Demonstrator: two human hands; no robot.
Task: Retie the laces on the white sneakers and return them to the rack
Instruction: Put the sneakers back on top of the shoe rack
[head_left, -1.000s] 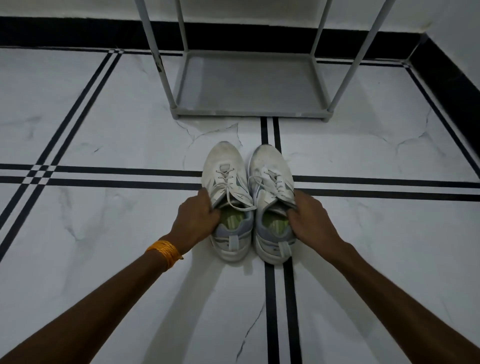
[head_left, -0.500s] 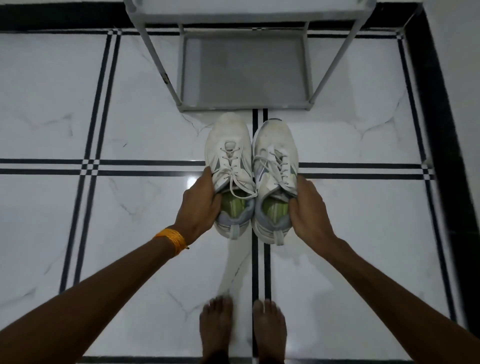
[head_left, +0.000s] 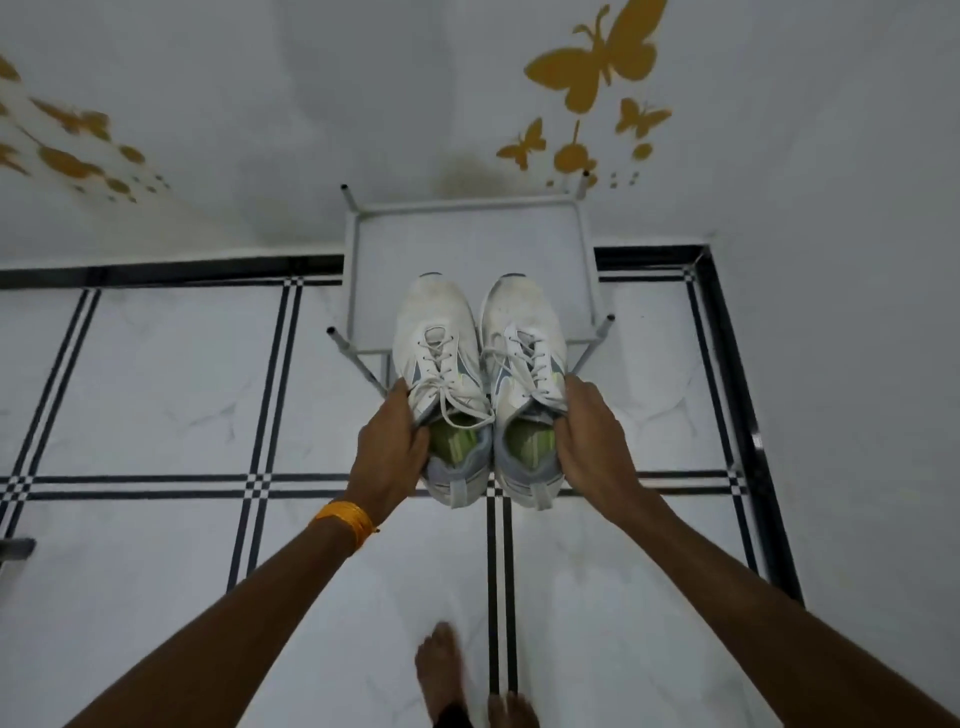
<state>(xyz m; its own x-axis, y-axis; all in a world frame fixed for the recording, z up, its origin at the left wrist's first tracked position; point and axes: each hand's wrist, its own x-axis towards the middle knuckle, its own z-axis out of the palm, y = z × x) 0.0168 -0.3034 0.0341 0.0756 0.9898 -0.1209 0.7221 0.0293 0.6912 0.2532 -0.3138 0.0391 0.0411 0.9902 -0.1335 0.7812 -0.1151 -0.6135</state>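
Observation:
Two white sneakers with green insoles and tied laces hang side by side in the air. My left hand (head_left: 392, 447) grips the left sneaker (head_left: 439, 364) at its collar. My right hand (head_left: 589, 441) grips the right sneaker (head_left: 524, 358) the same way. Their toes reach over the front edge of the top shelf of the grey metal rack (head_left: 467, 244), which stands against the wall. Whether the soles touch the shelf I cannot tell.
A white wall with yellow butterfly stickers (head_left: 597, 62) rises behind the rack. The floor (head_left: 156, 389) is white marble with black stripes and a black border. My bare feet (head_left: 441, 670) stand at the bottom. A grey object (head_left: 15, 548) pokes in at the left edge.
Both sneakers have been lifted off the floor and carried up and forward over the rack's top shelf. The view has risen, showing the wall and the top of the rack.

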